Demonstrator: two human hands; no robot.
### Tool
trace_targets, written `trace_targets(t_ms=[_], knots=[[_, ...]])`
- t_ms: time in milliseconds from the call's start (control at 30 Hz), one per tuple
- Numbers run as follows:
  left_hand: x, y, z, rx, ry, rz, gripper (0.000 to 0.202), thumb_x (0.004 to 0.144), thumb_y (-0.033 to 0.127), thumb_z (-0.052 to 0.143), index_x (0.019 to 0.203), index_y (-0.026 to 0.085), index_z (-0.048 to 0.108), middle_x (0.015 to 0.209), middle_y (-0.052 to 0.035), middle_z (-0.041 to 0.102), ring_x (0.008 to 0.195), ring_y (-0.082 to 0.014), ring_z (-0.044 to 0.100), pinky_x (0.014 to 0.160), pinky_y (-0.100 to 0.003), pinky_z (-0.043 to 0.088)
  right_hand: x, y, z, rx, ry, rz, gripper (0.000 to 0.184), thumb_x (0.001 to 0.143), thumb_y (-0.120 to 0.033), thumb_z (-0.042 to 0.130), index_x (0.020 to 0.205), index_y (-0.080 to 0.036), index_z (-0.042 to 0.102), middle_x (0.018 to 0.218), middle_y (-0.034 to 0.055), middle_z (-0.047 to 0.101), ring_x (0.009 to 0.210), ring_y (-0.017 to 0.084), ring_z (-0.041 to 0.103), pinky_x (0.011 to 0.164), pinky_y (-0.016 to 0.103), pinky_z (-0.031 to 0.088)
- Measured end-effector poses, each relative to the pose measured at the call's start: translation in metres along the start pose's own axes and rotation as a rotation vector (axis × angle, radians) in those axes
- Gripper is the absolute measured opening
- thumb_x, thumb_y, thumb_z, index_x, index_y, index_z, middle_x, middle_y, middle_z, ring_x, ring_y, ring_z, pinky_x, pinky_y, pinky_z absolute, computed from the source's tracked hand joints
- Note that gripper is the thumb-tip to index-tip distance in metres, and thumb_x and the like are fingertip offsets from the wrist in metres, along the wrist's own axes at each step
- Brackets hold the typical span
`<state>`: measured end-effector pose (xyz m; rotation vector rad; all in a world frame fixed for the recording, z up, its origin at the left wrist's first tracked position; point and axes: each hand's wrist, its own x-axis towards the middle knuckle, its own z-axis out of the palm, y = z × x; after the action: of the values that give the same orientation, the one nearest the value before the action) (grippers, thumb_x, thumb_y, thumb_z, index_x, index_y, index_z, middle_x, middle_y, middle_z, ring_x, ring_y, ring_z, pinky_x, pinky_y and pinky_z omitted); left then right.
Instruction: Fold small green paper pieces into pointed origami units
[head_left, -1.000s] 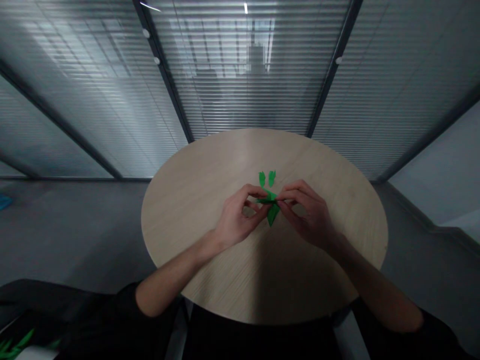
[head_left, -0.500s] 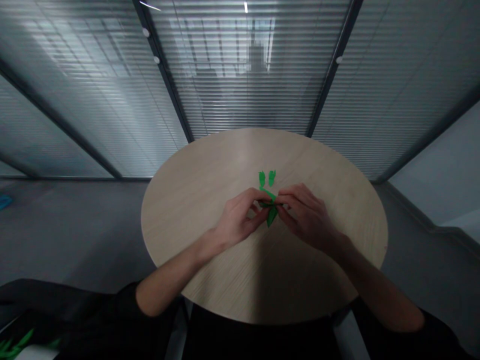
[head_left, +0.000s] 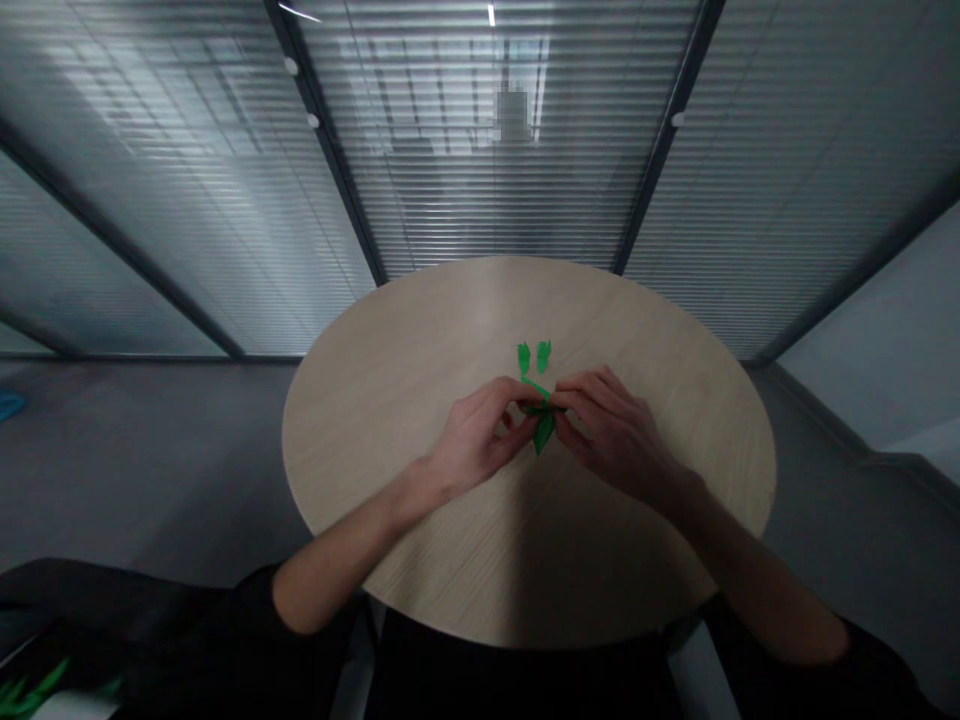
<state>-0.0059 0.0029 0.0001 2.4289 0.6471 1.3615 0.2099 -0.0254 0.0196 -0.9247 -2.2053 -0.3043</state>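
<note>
We see green paper (head_left: pixel 543 432) over middle of table (head_left: pixel 375 420). Left hand (head_left: pixel 476 440) and right hand (head_left: pixel 611 435) fingers pinch it together. Paper light, thin, soft; we hold folded middle gently.

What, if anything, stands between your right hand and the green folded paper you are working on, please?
Nothing visible does. The right hand already has its fingers on the green folded paper, and it meets the left hand at the paper's middle.
</note>
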Motion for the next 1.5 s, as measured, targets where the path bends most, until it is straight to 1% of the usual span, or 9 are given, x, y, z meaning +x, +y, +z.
trace_targets(t_ms=[167,333,667,900,1000,1100,1233,1367,1500], knots=[[0.001,0.000,-0.001,0.003,-0.022,-0.001,0.019,0.097,0.017,0.064,0.115,0.018,0.061,0.102,-0.0062,0.071,0.074,-0.0121,0.068,0.062,-0.022,0.059,-0.001,0.001,0.000,0.039,-0.040,0.010,0.015,0.104,-0.024,0.053,0.105,-0.021,0.068,0.102,0.0090,0.069,0.098,0.025,0.061,0.081,0.040,0.055],[0.003,0.003,-0.002,-0.030,-0.002,0.020,0.012,0.098,0.018,0.063,0.110,0.018,0.063,0.099,-0.0066,0.069,0.081,-0.0144,0.068,0.065,-0.024,0.060,0.000,0.002,-0.001,0.079,0.027,0.022,0.015,0.104,-0.022,0.055,0.105,-0.022,0.070,0.101,0.0075,0.070,0.094,0.024,0.062,0.083,0.040,0.055],[0.005,0.005,0.000,-0.065,0.021,-0.036,0.010,0.097,0.020,0.067,0.106,0.016,0.065,0.097,-0.0055,0.070,0.080,-0.0129,0.068,0.064,-0.021,0.059,0.001,-0.001,-0.003,0.081,0.035,0.017,0.017,0.104,-0.019,0.053,0.106,-0.021,0.070,0.100,0.0078,0.071,0.093,0.023,0.062,0.082,0.039,0.055],[0.008,0.009,-0.003,-0.061,0.012,-0.082,0.012,0.099,0.026,0.066,0.107,0.017,0.067,0.096,-0.0056,0.071,0.080,-0.0132,0.069,0.063,-0.021,0.060,-0.002,0.005,0.004,0.117,0.037,0.055,0.020,0.104,-0.021,0.054,0.113,-0.023,0.071,0.103,0.0083,0.070,0.095,0.024,0.062,0.085,0.041,0.053],[0.008,0.010,-0.004,-0.066,0.024,-0.133,0.011,0.100,0.025,0.065,0.106,0.017,0.068,0.095,-0.0056,0.072,0.078,-0.0130,0.069,0.063,-0.021,0.061,-0.002,0.007,0.008,0.167,0.072,0.090,0.019,0.103,-0.024,0.056,0.115,-0.024,0.070,0.105,0.0080,0.069,0.097,0.024,0.062,0.086,0.041,0.053],[0.008,0.008,-0.003,-0.118,0.053,-0.202,0.011,0.098,0.026,0.067,0.104,0.017,0.069,0.094,-0.0056,0.074,0.078,-0.0136,0.070,0.062,-0.021,0.060,-0.002,0.008,0.009,0.250,0.103,0.153,0.016,0.103,-0.027,0.059,0.113,-0.025,0.070,0.105,0.0075,0.067,0.096,0.023,0.063,0.082,0.039,0.055],[0.008,0.005,-0.001,-0.170,0.070,-0.276,0.011,0.096,0.028,0.070,0.100,0.018,0.071,0.091,-0.0048,0.074,0.075,-0.0135,0.071,0.061,-0.021,0.059,-0.002,0.008,0.013,0.352,0.105,0.209,0.012,0.102,-0.028,0.060,0.106,-0.024,0.070,0.100,0.0058,0.064,0.087,0.019,0.062,0.072,0.033,0.055],[0.008,0.002,0.002,-0.161,0.048,-0.298,0.014,0.095,0.031,0.071,0.098,0.018,0.071,0.088,-0.0051,0.074,0.074,-0.0142,0.071,0.059,-0.021,0.058,-0.002,0.008,0.016,0.387,0.099,0.216,0.011,0.102,-0.026,0.059,0.101,-0.022,0.070,0.098,0.0051,0.063,0.085,0.017,0.062,0.069,0.030,0.054],[0.007,0.000,0.003,-0.213,0.060,-0.303,0.015,0.094,0.030,0.071,0.101,0.018,0.066,0.087,-0.0044,0.073,0.072,-0.0141,0.072,0.056,-0.020,0.057,-0.002,0.007,0.017,0.404,0.096,0.242,0.012,0.102,-0.026,0.058,0.098,-0.021,0.069,0.096,0.0042,0.062,0.081,0.016,0.062,0.068,0.028,0.054]])
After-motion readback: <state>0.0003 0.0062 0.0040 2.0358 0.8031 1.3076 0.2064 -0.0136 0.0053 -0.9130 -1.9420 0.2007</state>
